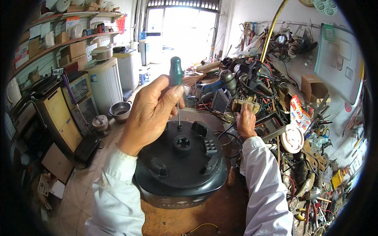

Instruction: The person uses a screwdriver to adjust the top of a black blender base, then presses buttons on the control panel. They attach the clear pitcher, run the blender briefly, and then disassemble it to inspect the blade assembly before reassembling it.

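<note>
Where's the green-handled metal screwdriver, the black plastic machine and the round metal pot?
Green-handled metal screwdriver (176, 71): head view, on its handle.
Black plastic machine (181, 167): head view, on its round upper face.
Round metal pot (120, 115): head view, on its outer wall.

The tip of the screwdriver is lost in a dark post on the black appliance base, and the left hand covers part of its handle. The right hand seems to touch something in the clutter, though its fingertips are too obscured to be sure. Many small pieces there are too tiny to identify. The lower edge cuts off both sleeves; the upper edge crops the brass-coloured pole. Glare washes out the doorway.
</note>
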